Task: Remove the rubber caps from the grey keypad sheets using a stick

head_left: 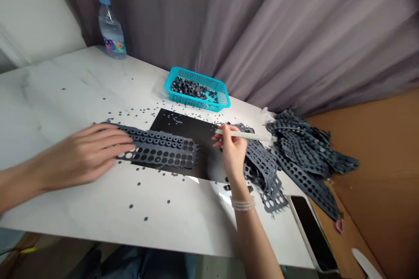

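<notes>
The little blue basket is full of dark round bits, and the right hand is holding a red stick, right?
Not quite. The head view shows the stick in the right hand is white, not red. The blue basket does hold dark round bits.

A water bottle [111, 30] with a blue cap is standing upright at the far corner of the white tabletop [59, 91]. A turquoise basket [197, 89] is sitting near the grey curtain [262, 22], holding small dark round pieces. A phone [312, 232] is lying face up at the near right edge. Loose dark dots [131, 205] are lying scattered over the marble surface.
</notes>
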Tool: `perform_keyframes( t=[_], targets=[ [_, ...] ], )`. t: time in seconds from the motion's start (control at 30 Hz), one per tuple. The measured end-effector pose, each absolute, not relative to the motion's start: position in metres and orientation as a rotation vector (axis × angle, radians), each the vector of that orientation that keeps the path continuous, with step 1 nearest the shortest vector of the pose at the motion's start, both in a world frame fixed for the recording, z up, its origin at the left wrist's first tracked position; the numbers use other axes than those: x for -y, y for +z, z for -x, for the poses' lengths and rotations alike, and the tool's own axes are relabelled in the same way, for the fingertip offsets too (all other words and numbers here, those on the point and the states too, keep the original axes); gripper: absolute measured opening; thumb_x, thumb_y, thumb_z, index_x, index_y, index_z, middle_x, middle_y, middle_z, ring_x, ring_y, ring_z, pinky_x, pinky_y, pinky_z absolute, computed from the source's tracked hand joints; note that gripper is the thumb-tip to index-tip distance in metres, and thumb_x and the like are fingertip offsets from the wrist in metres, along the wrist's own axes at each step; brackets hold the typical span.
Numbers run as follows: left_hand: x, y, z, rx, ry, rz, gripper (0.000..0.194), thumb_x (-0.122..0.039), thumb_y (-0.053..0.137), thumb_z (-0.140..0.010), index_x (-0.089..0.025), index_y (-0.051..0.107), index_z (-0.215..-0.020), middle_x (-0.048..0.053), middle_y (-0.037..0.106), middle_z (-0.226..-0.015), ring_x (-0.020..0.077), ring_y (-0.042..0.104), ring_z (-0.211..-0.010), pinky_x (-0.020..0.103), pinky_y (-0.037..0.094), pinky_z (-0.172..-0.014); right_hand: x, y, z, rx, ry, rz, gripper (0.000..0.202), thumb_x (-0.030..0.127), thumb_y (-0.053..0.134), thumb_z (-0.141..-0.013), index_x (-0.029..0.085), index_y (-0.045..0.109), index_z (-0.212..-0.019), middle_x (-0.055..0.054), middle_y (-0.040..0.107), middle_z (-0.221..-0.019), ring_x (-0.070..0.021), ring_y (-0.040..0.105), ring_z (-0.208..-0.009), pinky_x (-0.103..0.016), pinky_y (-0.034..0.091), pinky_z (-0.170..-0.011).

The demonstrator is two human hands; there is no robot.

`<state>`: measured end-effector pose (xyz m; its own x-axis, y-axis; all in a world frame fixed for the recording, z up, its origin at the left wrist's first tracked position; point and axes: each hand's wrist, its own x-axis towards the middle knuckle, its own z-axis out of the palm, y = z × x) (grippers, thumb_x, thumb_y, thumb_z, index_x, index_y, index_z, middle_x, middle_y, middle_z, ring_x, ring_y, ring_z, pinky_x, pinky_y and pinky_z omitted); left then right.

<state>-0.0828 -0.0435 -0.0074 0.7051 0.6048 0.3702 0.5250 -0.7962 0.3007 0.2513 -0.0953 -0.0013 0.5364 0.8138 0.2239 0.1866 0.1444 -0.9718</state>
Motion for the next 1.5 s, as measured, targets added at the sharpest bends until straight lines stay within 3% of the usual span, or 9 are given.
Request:
perform_keyframes(
  t=[0.1,0.27,0.57,0.7,0.93,1.23,1.37,1.5],
  targets=[
    [0.030,-0.004,0.022,-0.916,0.445,-2.808,0.034,-0.026,0.042,-0.090,-0.021,0.070,-0.107,0.006,0.071,-0.108,0.0209,0.062,-0.102,0.038,0.043,-0.095,0.080,-0.023,-0.230,1.029,0.750,1.399,0.030,0.047,0.058,-0.085,0.017,0.061,-0.083,0.001,0.061,-0.061,-0.0134,0.062,-0.054,-0.022,0.050,-0.046],
    [0.007,-0.018,-0.047,-0.942,0.306,-2.590,0.035,-0.029,0.046,-0.086,-0.015,0.066,-0.110,0.011,0.066,-0.106,0.0233,0.060,-0.103,0.035,0.044,-0.089,0.080,-0.051,-0.218,1.172,0.763,1.468,0.030,0.046,0.054,-0.088,0.018,0.063,-0.083,-0.001,0.066,-0.067,-0.0155,0.066,-0.059,-0.026,0.053,-0.058],
    [-0.005,-0.014,-0.052,-0.915,0.209,-2.437,0.022,-0.028,0.052,-0.079,-0.023,0.069,-0.093,0.004,0.068,-0.092,0.0207,0.061,-0.090,0.032,0.043,-0.078,0.083,-0.053,-0.216,1.355,0.656,1.555,0.031,0.043,0.048,-0.092,0.020,0.063,-0.078,-0.001,0.066,-0.068,-0.0145,0.062,-0.058,-0.024,0.046,-0.054],
    [-0.005,-0.016,-0.056,-0.936,0.181,-2.507,0.018,-0.033,0.052,-0.082,-0.022,0.065,-0.087,0.005,0.068,-0.089,0.0214,0.063,-0.084,0.034,0.043,-0.073,0.083,-0.050,-0.214,1.398,0.654,1.534,0.031,0.042,0.046,-0.093,0.021,0.064,-0.078,-0.002,0.067,-0.074,-0.0147,0.063,-0.062,-0.024,0.045,-0.056],
    [0.012,-0.016,-0.059,-0.916,0.200,-2.703,0.017,-0.021,0.045,-0.085,-0.015,0.060,-0.091,0.011,0.064,-0.094,0.0264,0.060,-0.095,0.039,0.046,-0.081,0.085,-0.045,-0.212,1.439,0.592,1.593,0.029,0.040,0.047,-0.093,0.020,0.065,-0.081,-0.001,0.067,-0.073,-0.0138,0.060,-0.062,-0.023,0.042,-0.056],
    [0.020,-0.025,-0.068,-1.037,0.351,-2.681,0.014,-0.016,0.045,-0.084,-0.015,0.059,-0.081,0.010,0.064,-0.086,0.0249,0.058,-0.086,0.040,0.046,-0.078,0.087,-0.043,-0.206,1.552,0.473,1.592,0.027,0.035,0.045,-0.095,0.020,0.065,-0.086,-0.002,0.067,-0.079,-0.0140,0.060,-0.066,-0.025,0.044,-0.064],
    [0.016,-0.026,-0.062,-0.898,0.442,-2.628,0.025,-0.017,0.041,-0.088,-0.016,0.062,-0.074,0.009,0.064,-0.085,0.0243,0.055,-0.091,0.040,0.044,-0.080,0.086,-0.042,-0.202,1.594,0.387,1.640,0.028,0.034,0.042,-0.096,0.020,0.063,-0.084,-0.003,0.066,-0.077,-0.0151,0.059,-0.066,-0.026,0.043,-0.066],
    [0.001,-0.025,-0.051,-0.831,0.506,-2.341,0.019,-0.024,0.052,-0.086,-0.019,0.068,-0.077,0.004,0.065,-0.092,0.0188,0.057,-0.089,0.034,0.045,-0.081,0.085,-0.044,-0.200,1.556,0.386,1.678,0.028,0.035,0.042,-0.096,0.021,0.062,-0.082,-0.001,0.063,-0.070,-0.0146,0.056,-0.060,-0.025,0.038,-0.060]
  ],
)
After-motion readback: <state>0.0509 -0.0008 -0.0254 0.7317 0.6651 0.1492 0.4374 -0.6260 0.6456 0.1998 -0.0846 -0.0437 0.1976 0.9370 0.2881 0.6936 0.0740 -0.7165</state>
